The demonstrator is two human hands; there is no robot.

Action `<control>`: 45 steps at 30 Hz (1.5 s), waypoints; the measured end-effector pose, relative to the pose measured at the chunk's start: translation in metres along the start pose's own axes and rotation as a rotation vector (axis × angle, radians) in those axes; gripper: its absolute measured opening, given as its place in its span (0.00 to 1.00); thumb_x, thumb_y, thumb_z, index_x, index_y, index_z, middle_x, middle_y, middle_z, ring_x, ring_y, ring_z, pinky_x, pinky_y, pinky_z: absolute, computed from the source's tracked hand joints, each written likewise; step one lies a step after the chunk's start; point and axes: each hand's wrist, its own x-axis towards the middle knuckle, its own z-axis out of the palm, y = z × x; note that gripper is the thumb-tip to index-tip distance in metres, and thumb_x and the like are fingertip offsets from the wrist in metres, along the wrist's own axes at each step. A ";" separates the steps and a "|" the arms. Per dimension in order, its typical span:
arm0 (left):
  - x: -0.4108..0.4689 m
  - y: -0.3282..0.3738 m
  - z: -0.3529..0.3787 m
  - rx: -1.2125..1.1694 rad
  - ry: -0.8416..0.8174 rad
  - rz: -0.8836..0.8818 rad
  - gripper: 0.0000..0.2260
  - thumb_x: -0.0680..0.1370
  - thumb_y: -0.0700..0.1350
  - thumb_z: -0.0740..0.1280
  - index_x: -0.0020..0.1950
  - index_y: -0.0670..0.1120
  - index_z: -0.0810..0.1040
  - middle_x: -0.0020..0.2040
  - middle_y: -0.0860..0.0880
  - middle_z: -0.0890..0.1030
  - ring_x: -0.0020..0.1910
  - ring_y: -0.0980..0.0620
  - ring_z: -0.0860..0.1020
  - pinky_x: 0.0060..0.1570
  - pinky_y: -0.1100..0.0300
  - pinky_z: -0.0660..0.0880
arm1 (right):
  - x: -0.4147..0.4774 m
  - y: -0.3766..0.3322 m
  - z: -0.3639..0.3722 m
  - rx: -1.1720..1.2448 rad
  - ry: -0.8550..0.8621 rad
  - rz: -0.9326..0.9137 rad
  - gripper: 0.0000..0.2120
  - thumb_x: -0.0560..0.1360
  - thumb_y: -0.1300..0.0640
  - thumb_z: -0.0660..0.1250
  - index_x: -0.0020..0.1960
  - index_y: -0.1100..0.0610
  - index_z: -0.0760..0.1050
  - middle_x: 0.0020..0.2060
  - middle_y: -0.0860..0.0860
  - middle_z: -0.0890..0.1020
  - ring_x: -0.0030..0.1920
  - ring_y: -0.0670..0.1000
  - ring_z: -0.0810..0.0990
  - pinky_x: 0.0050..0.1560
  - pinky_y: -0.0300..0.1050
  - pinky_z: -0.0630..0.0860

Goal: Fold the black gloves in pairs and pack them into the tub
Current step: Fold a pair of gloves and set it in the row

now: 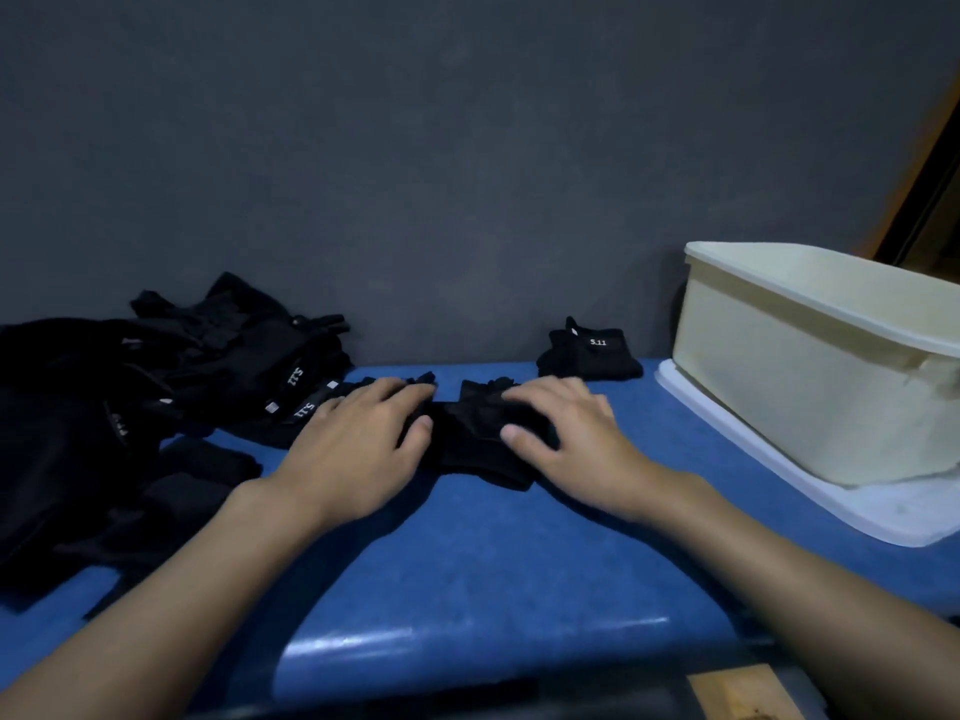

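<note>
A pair of black gloves (pixel 475 444) lies flat on the blue table (pixel 467 563) in the middle. My left hand (pixel 358 439) rests on its left part with fingers spread and straight. My right hand (pixel 566 433) presses flat on its right part. A folded pair of black gloves (pixel 592 353) with a white "5.11" label sits behind, by the wall. A heap of loose black gloves (pixel 156 397) covers the table's left side. The cream plastic tub (pixel 810 376) stands at the right; its inside is hidden.
The tub stands on a white lid or tray (pixel 831 506) near the table's right edge. A dark grey wall (pixel 467 174) closes off the back. The table's rounded front edge (pixel 467 646) is close to me.
</note>
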 end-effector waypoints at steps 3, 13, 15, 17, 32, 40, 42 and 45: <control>-0.009 -0.014 0.000 0.089 -0.106 -0.047 0.26 0.84 0.57 0.51 0.80 0.50 0.56 0.78 0.50 0.62 0.77 0.49 0.61 0.74 0.54 0.60 | -0.008 -0.012 0.010 -0.060 -0.240 -0.003 0.23 0.80 0.39 0.57 0.73 0.43 0.65 0.74 0.43 0.64 0.74 0.46 0.55 0.69 0.47 0.51; -0.031 -0.002 0.001 0.109 -0.299 -0.014 0.27 0.83 0.62 0.47 0.81 0.57 0.49 0.82 0.48 0.49 0.81 0.48 0.44 0.78 0.48 0.45 | -0.032 -0.006 -0.011 -0.079 -0.306 0.034 0.23 0.79 0.40 0.60 0.73 0.40 0.65 0.75 0.39 0.61 0.76 0.42 0.53 0.73 0.47 0.48; -0.036 0.003 0.000 0.109 -0.306 -0.009 0.28 0.83 0.63 0.47 0.81 0.57 0.48 0.82 0.48 0.50 0.81 0.47 0.45 0.78 0.47 0.46 | -0.038 -0.004 -0.019 -0.076 -0.334 0.053 0.23 0.78 0.41 0.61 0.72 0.39 0.65 0.75 0.38 0.61 0.76 0.42 0.52 0.74 0.50 0.49; -0.040 0.008 -0.001 0.104 -0.308 -0.008 0.28 0.83 0.63 0.47 0.81 0.56 0.46 0.82 0.47 0.50 0.81 0.46 0.45 0.78 0.46 0.46 | -0.042 -0.003 -0.027 -0.087 -0.362 0.080 0.23 0.78 0.42 0.62 0.72 0.39 0.66 0.75 0.38 0.61 0.77 0.42 0.51 0.75 0.53 0.49; -0.047 -0.023 -0.031 0.079 0.007 -0.071 0.22 0.83 0.60 0.49 0.75 0.56 0.64 0.74 0.51 0.67 0.74 0.46 0.63 0.71 0.44 0.61 | 0.010 -0.052 -0.019 -0.069 -0.247 -0.128 0.19 0.76 0.42 0.65 0.66 0.43 0.72 0.63 0.39 0.74 0.70 0.44 0.63 0.72 0.53 0.59; -0.042 -0.074 -0.052 0.120 0.127 -0.245 0.21 0.83 0.58 0.53 0.74 0.54 0.68 0.73 0.50 0.68 0.75 0.46 0.62 0.72 0.47 0.59 | 0.076 -0.116 0.027 0.093 -0.261 -0.214 0.19 0.79 0.47 0.64 0.69 0.47 0.72 0.66 0.45 0.74 0.70 0.47 0.66 0.72 0.50 0.62; -0.042 -0.086 -0.049 0.162 0.090 -0.257 0.21 0.83 0.58 0.53 0.75 0.55 0.66 0.75 0.49 0.65 0.76 0.46 0.59 0.73 0.47 0.56 | 0.091 -0.125 0.042 0.131 -0.277 -0.193 0.19 0.78 0.48 0.64 0.68 0.47 0.72 0.66 0.47 0.73 0.69 0.49 0.67 0.71 0.52 0.63; -0.044 -0.098 -0.044 0.205 0.050 -0.243 0.22 0.82 0.58 0.55 0.76 0.57 0.64 0.77 0.46 0.58 0.77 0.44 0.57 0.75 0.48 0.57 | 0.112 -0.130 0.060 0.155 -0.289 -0.146 0.19 0.78 0.48 0.65 0.68 0.47 0.72 0.65 0.49 0.73 0.68 0.51 0.69 0.70 0.52 0.65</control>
